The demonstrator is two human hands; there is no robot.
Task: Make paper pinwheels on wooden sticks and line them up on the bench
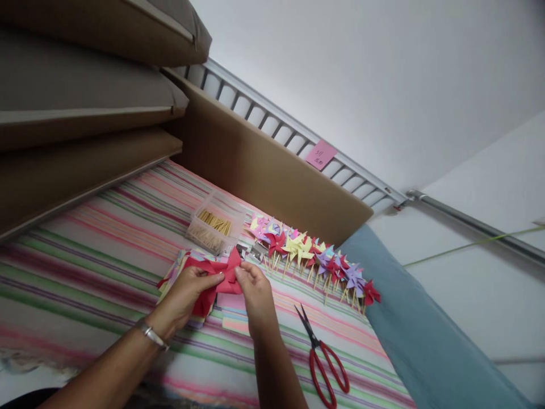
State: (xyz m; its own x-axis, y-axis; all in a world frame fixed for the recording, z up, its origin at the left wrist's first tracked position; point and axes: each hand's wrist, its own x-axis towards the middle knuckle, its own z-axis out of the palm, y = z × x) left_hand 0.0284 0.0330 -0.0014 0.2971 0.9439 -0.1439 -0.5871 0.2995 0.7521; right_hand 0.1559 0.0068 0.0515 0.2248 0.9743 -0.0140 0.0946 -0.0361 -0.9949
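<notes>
Between my two hands is a red paper pinwheel (pixel 227 277) with folded blades and no stick showing. My left hand (pixel 189 292) pinches it near the middle, thumb on top. At its right edge, my right hand (pixel 258 292) grips a blade between thumb and fingers. Under my left hand lies a pile of coloured cut paper (pixel 172 278), red on top. Pastel paper squares (pixel 234 318) are stacked below my right hand. Red-handled scissors (pixel 317 346) lie to the right, blades slightly apart.
A clear plastic box (pixel 217 221) holds small wooden sticks and pins. Finished pinwheels (pixel 298 247) on sticks lie in a long row. A brown board (pixel 264 165) stands behind, against a radiator with a pink note (pixel 321 154). Stacked cushions (pixel 89 85) rise at left. A striped cloth (pixel 106 250) covers the surface.
</notes>
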